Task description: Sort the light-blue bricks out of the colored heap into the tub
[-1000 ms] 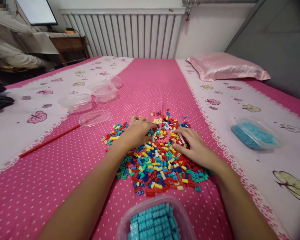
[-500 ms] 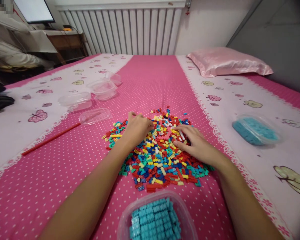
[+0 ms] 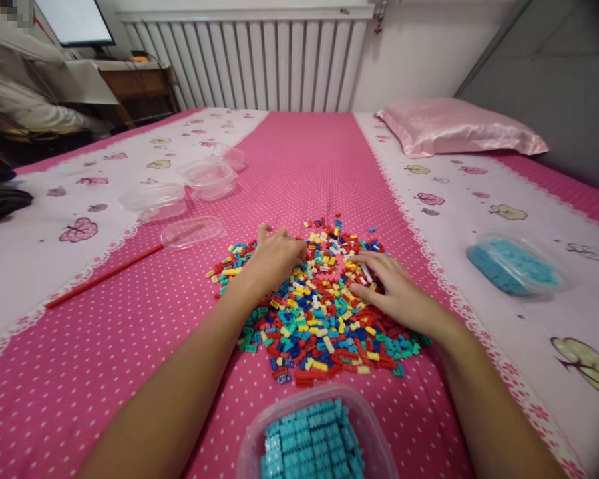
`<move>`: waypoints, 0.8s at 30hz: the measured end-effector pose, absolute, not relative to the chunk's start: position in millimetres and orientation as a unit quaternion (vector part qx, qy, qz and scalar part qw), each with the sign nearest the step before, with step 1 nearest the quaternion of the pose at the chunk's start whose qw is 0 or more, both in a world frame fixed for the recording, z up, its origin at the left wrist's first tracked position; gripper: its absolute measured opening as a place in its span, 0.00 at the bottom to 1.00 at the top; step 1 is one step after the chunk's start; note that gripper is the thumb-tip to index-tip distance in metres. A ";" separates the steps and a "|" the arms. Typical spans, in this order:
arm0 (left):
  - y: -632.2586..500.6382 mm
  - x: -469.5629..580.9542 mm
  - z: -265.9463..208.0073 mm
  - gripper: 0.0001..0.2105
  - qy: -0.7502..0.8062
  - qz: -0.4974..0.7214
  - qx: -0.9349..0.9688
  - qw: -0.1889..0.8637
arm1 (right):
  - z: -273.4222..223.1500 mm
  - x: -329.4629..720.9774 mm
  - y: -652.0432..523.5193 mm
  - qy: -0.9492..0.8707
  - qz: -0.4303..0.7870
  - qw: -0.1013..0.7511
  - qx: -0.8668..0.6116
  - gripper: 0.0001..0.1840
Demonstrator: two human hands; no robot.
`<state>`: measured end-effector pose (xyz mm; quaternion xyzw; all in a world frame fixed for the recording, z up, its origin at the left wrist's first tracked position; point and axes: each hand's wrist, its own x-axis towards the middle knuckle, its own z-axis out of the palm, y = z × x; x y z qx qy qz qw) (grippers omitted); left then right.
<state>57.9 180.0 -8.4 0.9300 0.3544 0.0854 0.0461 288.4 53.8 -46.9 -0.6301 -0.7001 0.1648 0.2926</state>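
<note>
A heap of small mixed-colour toy building bricks (image 3: 319,326) lies spread on the bed. My left hand (image 3: 278,258) is at the heap's upper left, fingers bent down and drawn together among the bricks. Its fingertips are partly hidden, so I cannot make out what they hold. On the right side of the heap rests my right hand (image 3: 397,289), its thumb and fingers apart, touching bricks and holding nothing visible. Between the hands lies a ring-like piece of pink bricks (image 3: 333,267). Close to me stands a clear plastic tub (image 3: 249,442) with rows of turquoise bricks (image 3: 312,442).
A second clear tub of turquoise bricks (image 3: 516,263) sits at the right. At the left are several clear plastic containers (image 3: 207,176), a clear lid (image 3: 192,231) and a long red stick (image 3: 104,276). A pink pillow (image 3: 462,126) lies at the far right, before a radiator (image 3: 249,63).
The view has shifted slightly. Both hands keep nearly the same places at the heap, and no brick has visibly been moved.
</note>
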 end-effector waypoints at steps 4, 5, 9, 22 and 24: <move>182.5 58.6 -3.7 0.08 0.377 0.111 0.917 0.066 | -45.1 288.2 55.7 -0.680 0.143 0.334 -0.637 0.30; 182.5 59.1 -1.9 0.07 0.381 0.117 0.914 0.072 | -43.7 287.5 56.4 -0.672 0.131 0.348 -0.641 0.30; 181.4 59.4 2.9 0.08 0.385 0.126 0.911 0.082 | -36.4 281.6 58.2 -0.647 0.098 0.402 -0.640 0.27; 181.2 53.2 -0.1 0.05 0.329 0.081 0.941 0.004 | -32.7 274.6 56.7 -0.649 0.135 0.414 -0.624 0.19; 181.4 53.7 -0.5 0.04 0.331 0.083 0.940 0.008 | -32.3 274.5 56.6 -0.648 0.136 0.415 -0.624 0.20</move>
